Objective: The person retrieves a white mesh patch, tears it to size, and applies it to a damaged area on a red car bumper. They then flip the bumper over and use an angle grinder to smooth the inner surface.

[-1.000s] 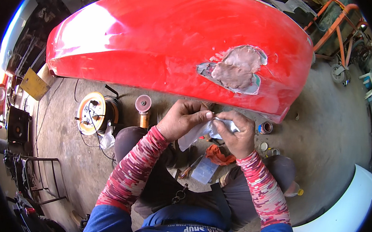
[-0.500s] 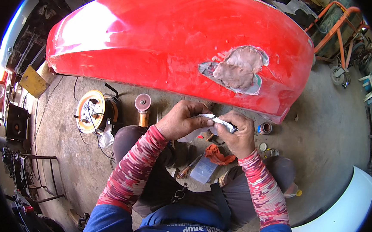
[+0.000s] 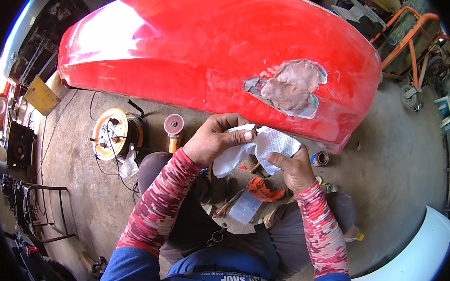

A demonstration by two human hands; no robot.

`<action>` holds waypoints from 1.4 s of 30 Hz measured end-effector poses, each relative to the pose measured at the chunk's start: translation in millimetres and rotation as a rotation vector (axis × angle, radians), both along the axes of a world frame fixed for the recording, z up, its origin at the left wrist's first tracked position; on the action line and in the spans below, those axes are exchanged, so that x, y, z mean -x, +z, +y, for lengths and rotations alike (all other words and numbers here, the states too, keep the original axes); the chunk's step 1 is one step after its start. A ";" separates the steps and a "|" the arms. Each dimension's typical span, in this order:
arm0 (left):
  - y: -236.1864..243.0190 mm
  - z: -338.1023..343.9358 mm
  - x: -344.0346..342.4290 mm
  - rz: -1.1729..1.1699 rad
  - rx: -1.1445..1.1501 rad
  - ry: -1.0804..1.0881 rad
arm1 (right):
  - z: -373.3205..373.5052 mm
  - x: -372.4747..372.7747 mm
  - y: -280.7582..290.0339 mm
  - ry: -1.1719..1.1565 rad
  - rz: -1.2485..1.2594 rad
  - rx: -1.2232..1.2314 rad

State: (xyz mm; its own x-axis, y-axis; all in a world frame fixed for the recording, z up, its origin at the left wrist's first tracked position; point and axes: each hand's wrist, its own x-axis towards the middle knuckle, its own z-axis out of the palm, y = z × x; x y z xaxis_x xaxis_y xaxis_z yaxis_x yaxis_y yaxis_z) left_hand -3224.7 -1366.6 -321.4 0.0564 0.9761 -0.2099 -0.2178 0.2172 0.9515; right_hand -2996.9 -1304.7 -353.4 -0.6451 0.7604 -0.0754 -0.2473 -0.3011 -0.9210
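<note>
White paper towel (image 3: 273,141): held in the air between both hands, over the concrete floor (image 3: 406,158) near the panel's lower edge; spread in two lobes with a gap between; whether torn through cannot be told.
Left hand (image 3: 212,139): thumb and fingers clamped on the towel's left lobe.
Right hand (image 3: 300,169): thumb pressed to the face of the right lobe, fingers behind it, partly hidden.
Red panel (image 3: 178,59): across the front of the person, bearing a rough pinkish-grey patch (image 3: 291,85); neither hand is evidently working on it.
Floor to the left: grinder (image 3: 174,126) and cable reel (image 3: 113,132).
Floor nearer the knees: orange rag (image 3: 265,189) against a clear plastic box (image 3: 245,208).
Towel step in hand: judged to be opening or parting the sheet.
Next towel move: judged to call for a firm pinch on both lobes and an even pull.
</note>
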 end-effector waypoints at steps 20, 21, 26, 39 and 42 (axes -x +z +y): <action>23.1 -86.4 -30.9 0.076 -0.095 0.397 | -68.6 -16.7 39.0 -0.356 -0.263 -0.306; 25.5 -85.8 -32.0 0.150 -0.116 0.414 | -74.3 -14.7 39.2 -0.395 -0.263 -0.272; 27.7 -91.5 -36.5 0.187 -0.121 0.567 | -100.2 3.0 37.8 -0.539 -0.214 -0.190; 20.5 -99.9 -34.1 0.050 -0.143 0.761 | -124.2 23.4 36.0 -0.642 -0.169 -0.229; 18.6 -98.4 -25.4 0.000 -0.171 0.866 | -119.3 19.5 38.8 -0.716 -0.141 -0.191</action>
